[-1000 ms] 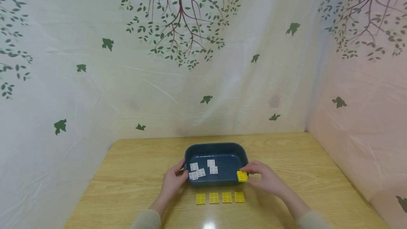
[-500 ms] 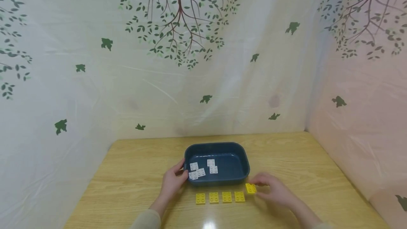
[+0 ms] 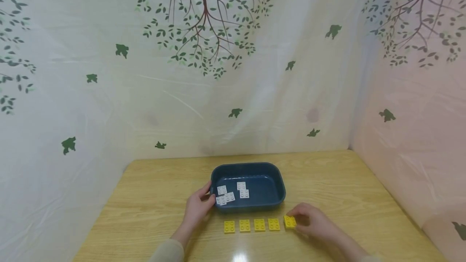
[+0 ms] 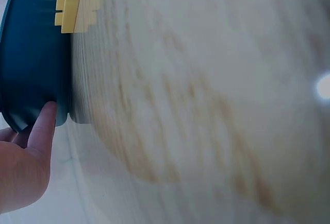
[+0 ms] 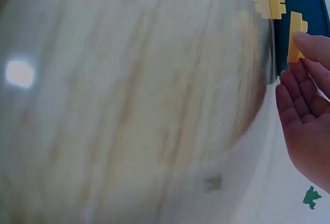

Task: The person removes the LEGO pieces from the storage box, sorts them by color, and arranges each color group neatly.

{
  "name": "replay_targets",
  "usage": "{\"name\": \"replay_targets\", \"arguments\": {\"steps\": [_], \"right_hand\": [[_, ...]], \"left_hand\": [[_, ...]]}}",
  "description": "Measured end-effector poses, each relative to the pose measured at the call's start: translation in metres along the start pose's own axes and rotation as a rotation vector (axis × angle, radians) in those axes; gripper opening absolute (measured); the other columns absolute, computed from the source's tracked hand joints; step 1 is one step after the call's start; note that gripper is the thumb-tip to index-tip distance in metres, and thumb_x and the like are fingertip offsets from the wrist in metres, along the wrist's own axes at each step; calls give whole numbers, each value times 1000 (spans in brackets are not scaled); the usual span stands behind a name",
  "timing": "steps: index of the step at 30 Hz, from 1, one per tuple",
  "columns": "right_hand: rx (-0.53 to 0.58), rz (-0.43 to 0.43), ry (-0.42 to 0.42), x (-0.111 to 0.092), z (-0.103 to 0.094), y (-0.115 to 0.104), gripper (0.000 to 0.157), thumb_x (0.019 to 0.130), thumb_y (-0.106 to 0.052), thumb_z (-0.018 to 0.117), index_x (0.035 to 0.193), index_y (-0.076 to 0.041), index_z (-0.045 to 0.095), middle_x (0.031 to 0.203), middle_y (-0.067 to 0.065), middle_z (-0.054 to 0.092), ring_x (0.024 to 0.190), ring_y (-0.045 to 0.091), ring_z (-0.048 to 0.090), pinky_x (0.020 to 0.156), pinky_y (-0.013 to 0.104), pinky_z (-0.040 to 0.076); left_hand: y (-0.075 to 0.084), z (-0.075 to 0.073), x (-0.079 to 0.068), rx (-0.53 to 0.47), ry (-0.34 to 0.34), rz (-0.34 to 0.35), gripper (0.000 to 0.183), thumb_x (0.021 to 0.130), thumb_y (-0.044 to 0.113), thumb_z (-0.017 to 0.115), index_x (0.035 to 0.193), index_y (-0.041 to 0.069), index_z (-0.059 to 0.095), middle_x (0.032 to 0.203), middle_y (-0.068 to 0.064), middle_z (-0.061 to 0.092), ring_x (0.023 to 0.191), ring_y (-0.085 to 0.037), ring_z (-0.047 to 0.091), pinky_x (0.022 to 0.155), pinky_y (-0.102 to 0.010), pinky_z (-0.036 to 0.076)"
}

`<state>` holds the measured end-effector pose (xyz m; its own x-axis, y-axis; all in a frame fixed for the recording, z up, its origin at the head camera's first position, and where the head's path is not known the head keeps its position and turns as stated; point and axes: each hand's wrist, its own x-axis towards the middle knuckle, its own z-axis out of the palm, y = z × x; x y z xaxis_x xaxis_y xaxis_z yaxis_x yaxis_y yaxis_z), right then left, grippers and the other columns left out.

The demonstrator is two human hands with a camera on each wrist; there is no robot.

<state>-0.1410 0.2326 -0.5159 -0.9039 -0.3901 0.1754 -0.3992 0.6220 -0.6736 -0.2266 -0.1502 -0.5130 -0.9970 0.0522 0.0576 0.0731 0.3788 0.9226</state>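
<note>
My right hand (image 3: 314, 222) pinches a yellow toy brick (image 3: 289, 222) between thumb and fingers, at the right end of a row of several yellow bricks (image 3: 259, 225). In the right wrist view the held brick (image 5: 295, 37) is seen edge-on, its studs facing the dark blue tray (image 5: 304, 7). My left hand (image 3: 198, 204) grips the left end of the tray (image 3: 251, 208), thumb on its near side and fingers behind. Several white bricks (image 3: 244, 193) lie inside the tray, mostly toward its left.
The wooden table (image 3: 156, 197) extends to both sides of the tray. Behind it hangs a pale curtain (image 3: 182, 116) printed with branches and birds, and another sheet (image 3: 415, 148) borders the right side.
My right hand has brought the yellow brick from over the tray's right front corner, toward me and slightly right, to the end of the row. The left hand and tray stay put.
</note>
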Motion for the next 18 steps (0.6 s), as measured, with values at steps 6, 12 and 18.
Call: {"name": "replay_targets", "arguments": {"steps": [6,12,18], "right_hand": [[0,31,-32,3,1,1,31,80,-20,79,110,-23,71,109,-10,66,107,13,59,98,35,47],[8,73,-54,5,4,1,29,80,-20,80,108,-23,71,108,-11,67,106,12,59,96,35,47],[-19,49,-47,7,5,-2,28,79,-18,80,106,-20,72,105,-9,67,103,12,59,93,36,49]], "left_hand": [[-2,0,1,2,-10,-5,53,91,9,66,143,7,53,143,-16,53,114,-32,61,95,-44,52],[-3,0,2,-10,-12,-14,53,91,9,66,142,8,54,142,-15,54,113,-31,61,94,-43,53],[-2,-1,2,-7,-11,-10,52,91,9,66,142,7,54,142,-16,54,113,-31,62,93,-43,53]]}}
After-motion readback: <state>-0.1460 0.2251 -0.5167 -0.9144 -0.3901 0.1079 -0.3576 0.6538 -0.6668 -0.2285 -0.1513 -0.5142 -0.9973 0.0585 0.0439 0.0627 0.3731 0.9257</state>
